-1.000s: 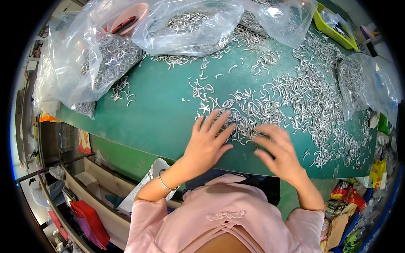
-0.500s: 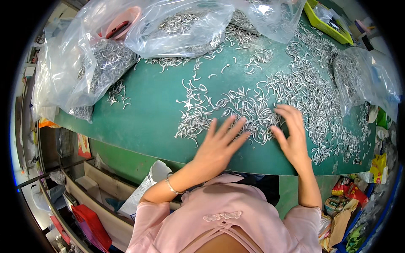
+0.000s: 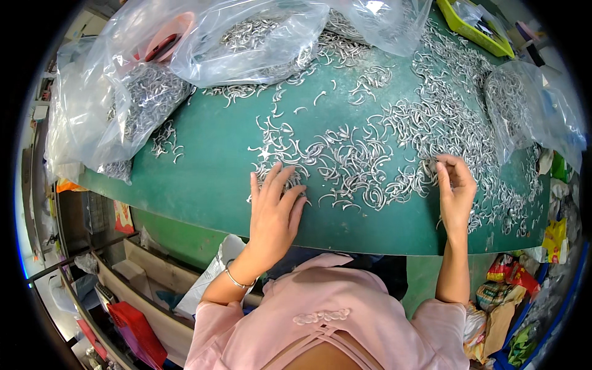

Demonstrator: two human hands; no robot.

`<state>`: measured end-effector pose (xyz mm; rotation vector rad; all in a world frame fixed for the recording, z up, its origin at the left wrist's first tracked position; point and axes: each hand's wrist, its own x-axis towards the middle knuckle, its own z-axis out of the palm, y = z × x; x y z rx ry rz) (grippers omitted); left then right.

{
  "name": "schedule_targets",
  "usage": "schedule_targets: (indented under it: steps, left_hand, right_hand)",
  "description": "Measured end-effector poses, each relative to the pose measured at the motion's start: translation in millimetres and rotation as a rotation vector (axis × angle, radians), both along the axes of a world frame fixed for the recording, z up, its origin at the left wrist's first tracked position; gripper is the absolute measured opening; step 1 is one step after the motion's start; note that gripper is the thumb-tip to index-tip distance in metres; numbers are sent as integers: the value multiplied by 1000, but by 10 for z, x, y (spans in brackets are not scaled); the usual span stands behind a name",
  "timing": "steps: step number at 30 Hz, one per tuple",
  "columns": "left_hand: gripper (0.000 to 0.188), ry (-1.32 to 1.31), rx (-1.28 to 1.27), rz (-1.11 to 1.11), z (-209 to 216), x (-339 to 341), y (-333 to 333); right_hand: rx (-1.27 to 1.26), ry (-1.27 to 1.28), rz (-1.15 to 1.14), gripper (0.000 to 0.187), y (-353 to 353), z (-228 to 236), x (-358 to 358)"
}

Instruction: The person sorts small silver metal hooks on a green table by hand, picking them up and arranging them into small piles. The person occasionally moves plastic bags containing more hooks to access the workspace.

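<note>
Many small curved silver metal pieces (image 3: pixel 354 163) lie loose across the green tabletop (image 3: pixel 209 154). My left hand (image 3: pixel 271 206) rests palm down over the left edge of the middle scatter, its fingers apart and touching several pieces. To the right, my right hand (image 3: pixel 456 191) is at the near side of the larger heap (image 3: pixel 444 129). Its fingers are curled, with the thumb tip close to the index fingertip. Whatever may be between those fingertips is too small to make out.
Clear plastic bags of the same pieces stand at the back left (image 3: pixel 148 98), back middle (image 3: pixel 253 43) and right (image 3: pixel 512 105). A pink bowl (image 3: pixel 179 28) holds a dark red object. A yellow-green basket (image 3: pixel 475 31) is at the far right. Open drawers (image 3: pixel 154 271) lie below left.
My left hand has moved left, away from the middle pieces to their left edge. My right hand has shifted right, and its spread fingers have curled in. Pieces between them lie more spread out.
</note>
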<state>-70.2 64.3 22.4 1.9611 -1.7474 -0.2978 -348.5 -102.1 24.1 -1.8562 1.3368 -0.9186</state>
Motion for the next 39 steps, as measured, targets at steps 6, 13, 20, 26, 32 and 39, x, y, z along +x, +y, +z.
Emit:
schedule_targets:
  steps: [6,13,20,26,32,39]
  left_hand:
    - [55,-6,16,-207,50,-406,-262]
    - [39,45,82,-495,-9,-453,-178]
    - [26,55,-42,-165,-52,-107,-72]
    - [30,96,-84,-101,16,-204,-117]
    - [35,137,27,-437,-104,-459,-19]
    - [35,206,-24,-320,-59,-371,-4]
  right_hand:
    - [-315,440,70,17,39,244,52]
    - [-334,425,341,19,177,70,216]
    - [46,-26,96,9,117,111,-46]
    - [-355,446,29,18,122,164,-26]
    - [-296,524,203,12,163,131,173]
    - [226,-353,72,12,180,131,-264]
